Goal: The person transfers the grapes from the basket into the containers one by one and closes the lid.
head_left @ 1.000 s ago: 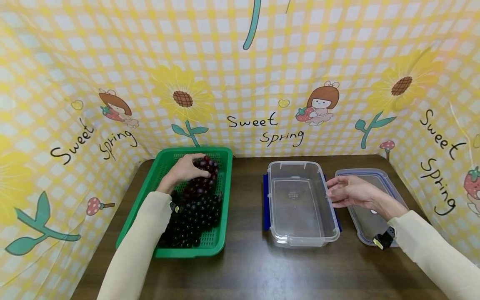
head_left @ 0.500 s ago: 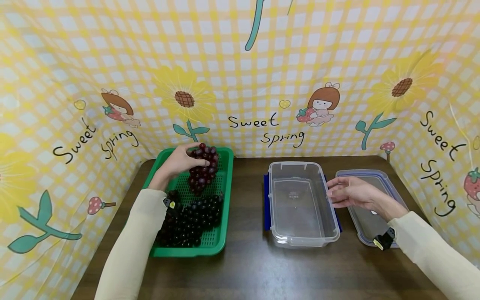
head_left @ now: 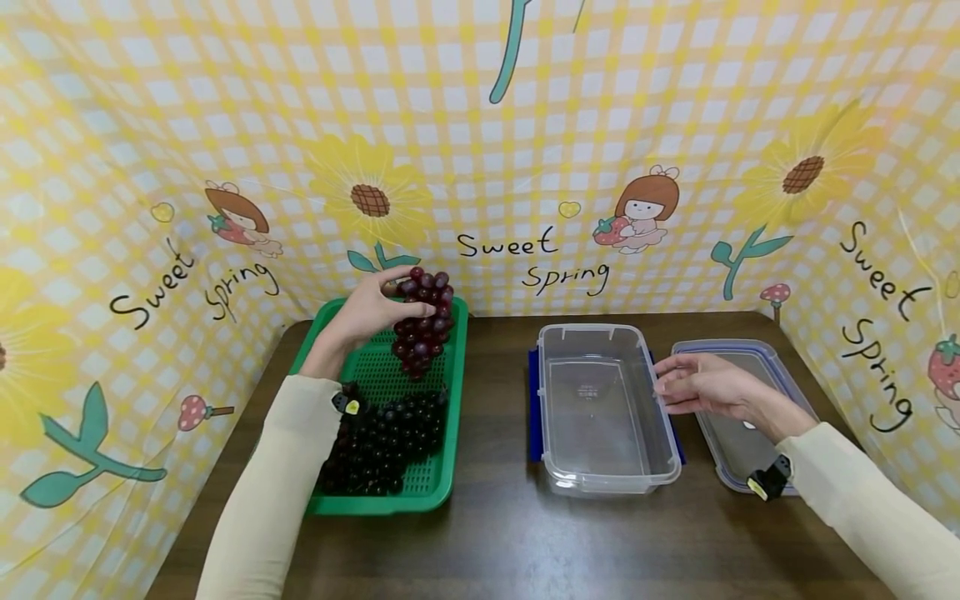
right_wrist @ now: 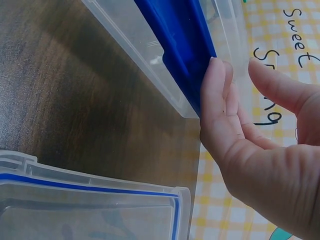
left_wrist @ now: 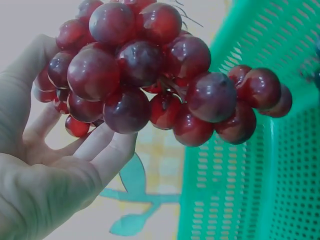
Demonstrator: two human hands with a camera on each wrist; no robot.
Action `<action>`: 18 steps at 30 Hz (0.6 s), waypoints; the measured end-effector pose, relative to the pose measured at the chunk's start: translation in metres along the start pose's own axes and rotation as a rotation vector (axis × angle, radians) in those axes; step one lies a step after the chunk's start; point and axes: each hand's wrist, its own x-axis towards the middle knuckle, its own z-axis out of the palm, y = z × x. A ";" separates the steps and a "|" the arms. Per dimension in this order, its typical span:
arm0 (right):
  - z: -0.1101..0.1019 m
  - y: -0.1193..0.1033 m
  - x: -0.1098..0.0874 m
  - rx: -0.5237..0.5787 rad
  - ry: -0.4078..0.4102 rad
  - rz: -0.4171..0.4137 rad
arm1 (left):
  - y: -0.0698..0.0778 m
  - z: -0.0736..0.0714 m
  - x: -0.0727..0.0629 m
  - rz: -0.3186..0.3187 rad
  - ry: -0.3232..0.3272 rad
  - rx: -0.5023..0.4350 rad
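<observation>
A bunch of red grapes (head_left: pixel 422 333) hangs from my left hand (head_left: pixel 365 313), raised above the far end of the green basket (head_left: pixel 456 400). In the left wrist view my thumb and fingers (left_wrist: pixel 107 150) hold the red grapes (left_wrist: pixel 95 72) from both sides. Dark, nearly black grapes (head_left: pixel 386 446) lie in the near part of the basket. My right hand (head_left: pixel 708 383) is at the right side of a clear plastic container (head_left: pixel 592 417) that has no lid on. Its fingers touch the blue latch (right_wrist: pixel 182 45), with the thumb apart from them.
The container's lid (head_left: pixel 738 446), clear with a blue seal, lies on the table to the right, partly under my right hand and wrist. Brown tabletop (head_left: pixel 495 450) separates basket and container. A yellow checked cloth (head_left: pixel 510 167) stands behind and at both sides.
My left hand has lifted the red grapes up out of the basket and shifted them slightly right. My right hand stays in place beside the container.
</observation>
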 end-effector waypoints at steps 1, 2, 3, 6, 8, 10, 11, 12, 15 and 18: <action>0.000 0.000 0.000 0.001 0.000 0.001 | 0.003 0.002 0.000 0.010 -0.002 -0.013; 0.000 0.000 -0.001 0.003 -0.001 0.002 | 0.007 0.004 0.000 0.014 -0.003 -0.023; 0.000 0.000 -0.001 0.006 0.000 0.002 | 0.010 0.006 0.001 0.018 -0.002 -0.026; -0.001 0.000 -0.001 0.014 -0.002 0.004 | 0.020 0.013 0.003 0.040 -0.016 -0.046; -0.001 0.001 -0.001 0.019 -0.003 0.006 | 0.026 0.019 0.004 0.044 -0.021 -0.063; -0.001 0.001 -0.001 0.022 -0.005 0.007 | 0.032 0.025 0.005 0.053 -0.026 -0.080; -0.001 0.002 -0.001 0.023 -0.007 0.007 | 0.035 0.028 0.006 0.056 -0.021 -0.078; -0.001 0.002 0.000 0.024 -0.009 0.007 | 0.037 0.030 0.007 0.063 -0.017 -0.077; -0.002 0.003 0.001 0.017 -0.019 0.001 | 0.045 0.039 0.011 0.091 -0.019 -0.093; -0.004 0.003 0.002 0.005 -0.022 -0.004 | 0.053 0.048 0.016 0.117 -0.032 -0.131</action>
